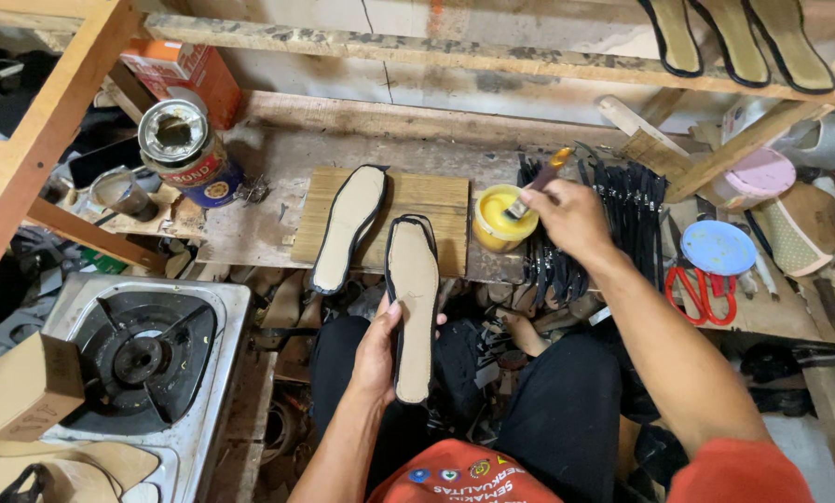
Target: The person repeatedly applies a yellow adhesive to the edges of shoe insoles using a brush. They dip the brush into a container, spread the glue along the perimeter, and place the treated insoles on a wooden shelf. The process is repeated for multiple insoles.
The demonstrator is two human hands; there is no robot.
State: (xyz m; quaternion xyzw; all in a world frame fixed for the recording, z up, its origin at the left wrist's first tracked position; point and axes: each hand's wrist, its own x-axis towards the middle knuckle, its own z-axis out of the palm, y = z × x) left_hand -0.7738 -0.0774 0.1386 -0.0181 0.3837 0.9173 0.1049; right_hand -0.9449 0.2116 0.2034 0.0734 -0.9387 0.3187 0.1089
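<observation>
I see my left hand (376, 359) gripping a long beige insole (414, 307) edged in black, my right hand (571, 216) dipping a brush (535, 186) into the round yellow glue pot (498, 219)

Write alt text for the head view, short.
A seated person's left hand holds a beige shoe insole with black edging, while the right hand dips a brush into a yellow pot. A second insole lies on a wooden board; a gas burner sits at left.

A shoemaker's workshop; insoles (348, 226) on a rough wooden bench (278, 140), glue tin (186, 149), strap bundle (622, 200).
</observation>
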